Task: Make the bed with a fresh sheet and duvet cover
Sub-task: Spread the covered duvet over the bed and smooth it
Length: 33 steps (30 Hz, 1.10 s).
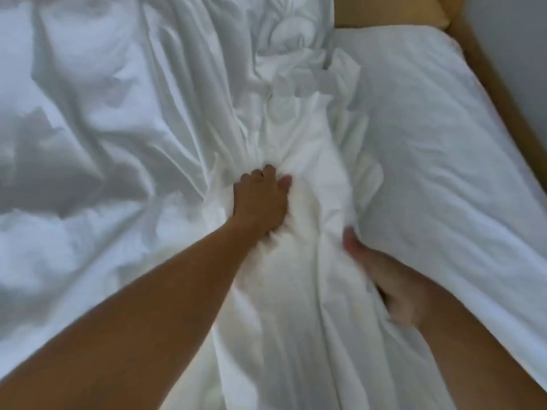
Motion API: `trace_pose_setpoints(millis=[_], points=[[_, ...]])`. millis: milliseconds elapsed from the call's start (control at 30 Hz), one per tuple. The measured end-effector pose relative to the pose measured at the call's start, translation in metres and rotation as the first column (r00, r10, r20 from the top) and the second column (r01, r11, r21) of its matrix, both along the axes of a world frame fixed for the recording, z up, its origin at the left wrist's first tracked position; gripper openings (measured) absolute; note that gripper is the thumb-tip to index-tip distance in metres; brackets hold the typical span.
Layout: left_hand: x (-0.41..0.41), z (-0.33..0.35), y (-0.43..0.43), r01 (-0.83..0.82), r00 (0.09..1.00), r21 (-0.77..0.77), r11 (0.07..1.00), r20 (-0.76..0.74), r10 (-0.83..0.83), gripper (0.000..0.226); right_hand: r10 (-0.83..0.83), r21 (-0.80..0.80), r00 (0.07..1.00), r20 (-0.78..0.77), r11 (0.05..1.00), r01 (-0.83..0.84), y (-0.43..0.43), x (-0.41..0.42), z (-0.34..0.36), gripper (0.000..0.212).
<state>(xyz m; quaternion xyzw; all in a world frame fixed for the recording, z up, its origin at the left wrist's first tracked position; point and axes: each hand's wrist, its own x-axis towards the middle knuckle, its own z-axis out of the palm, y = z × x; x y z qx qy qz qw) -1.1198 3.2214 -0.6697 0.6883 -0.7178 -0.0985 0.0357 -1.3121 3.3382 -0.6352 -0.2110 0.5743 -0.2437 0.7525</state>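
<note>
A bed with a tan wooden frame [510, 113] stands by a grey wall [518, 39]. A long bunched white fabric [299, 125] runs down the bed's middle, between a puffy white duvet [83, 119] and a flat white sheet [438, 149]. The left hand [260, 202], its arm stretched forward, has its fingers clenched into the bunch. The right hand [390, 288], nearer, curls its fingers round the bunch's right edge.

Bed [444, 161]: white surface bare on right side, tan wooden frame [485, 93] along right edge. Lying on it: puffy creased duvet [74, 119], left; bunched white cloth [299, 137] down the middle, touching the duvet.
</note>
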Motion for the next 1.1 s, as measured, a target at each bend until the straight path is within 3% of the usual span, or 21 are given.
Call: trace_pose_setpoints(millis=[67,133,200,267,333,400,500,567,600,667,733,867,933,1000,1067,1100], points=[[0.019,0.018,-0.01,0.232,0.972,-0.094,0.968,0.046,-0.229,0.044,0.175,-0.049,0.955,-0.24,0.98,-0.192,0.043,0.014,-0.01,0.06],[0.057,0.039,-0.011,0.365,0.926,-0.149,0.919,0.162,-0.341,0.047,0.084,-0.092,0.9,-0.429,0.987,-0.136,0.057,0.013,-0.01,0.053],[0.115,0.049,-0.007,0.246,0.944,-0.102,0.964,0.252,-0.214,0.04,-0.083,-0.069,0.9,-0.428,0.996,0.059,0.053,-0.005,-0.004,0.066],[0.166,0.056,0.0,-0.043,0.958,-0.039,0.998,0.283,0.052,0.03,-0.176,0.005,0.922,-0.345,0.982,0.189,0.062,-0.022,0.002,0.085],[0.176,0.065,0.017,-0.272,0.948,-0.088,0.958,0.147,0.282,0.034,-0.12,0.064,0.928,-0.353,0.986,0.151,0.078,-0.029,0.009,0.089],[0.151,0.075,0.046,-0.36,0.925,-0.072,0.93,-0.152,0.347,0.057,0.04,0.094,0.907,-0.419,0.996,-0.001,0.085,-0.033,0.017,0.079],[0.088,0.07,0.149,-0.112,0.95,0.288,0.951,-0.248,0.188,0.081,0.319,0.161,0.823,-0.471,0.948,-0.275,0.099,-0.031,0.023,0.088],[0.056,0.054,0.229,0.08,0.963,0.445,0.892,-0.266,0.046,0.062,0.341,0.197,0.885,-0.318,0.936,-0.29,0.114,-0.024,0.022,0.096],[0.052,0.052,0.253,0.112,0.949,0.449,0.886,-0.313,0.039,0.047,0.33,0.212,0.914,-0.236,0.936,-0.283,0.123,-0.019,0.023,0.097],[0.069,0.054,0.271,0.069,0.905,0.383,0.921,-0.412,0.103,0.048,0.303,0.23,0.928,-0.215,0.94,-0.253,0.14,-0.019,0.025,0.092],[0.115,0.059,0.271,-0.008,0.897,0.293,0.956,-0.421,0.137,0.055,0.287,0.191,0.894,-0.344,0.953,-0.233,0.155,-0.027,0.03,0.091],[0.24,0.076,0.259,-0.18,0.967,-0.024,0.983,-0.189,0.172,0.071,0.229,0.098,0.811,-0.538,0.973,-0.209,0.2,-0.043,0.031,0.094],[0.279,0.09,0.258,-0.342,0.936,-0.124,0.932,-0.131,0.326,0.067,0.113,0.094,0.874,-0.472,0.993,-0.078,0.235,-0.039,0.023,0.081],[0.279,0.1,0.267,-0.463,0.886,-0.15,0.874,-0.104,0.452,0.051,-0.11,0.135,0.967,-0.228,0.98,0.143,0.276,-0.024,0.013,0.056],[0.239,0.106,0.297,-0.356,0.93,-0.192,0.915,-0.173,0.325,0.045,-0.262,0.205,0.958,-0.119,0.937,0.282,0.319,-0.005,0.005,0.055],[0.211,0.107,0.318,-0.238,0.955,-0.186,0.953,-0.222,0.195,0.047,-0.271,0.248,0.946,-0.178,0.918,0.31,0.341,0.004,0.001,0.055]])
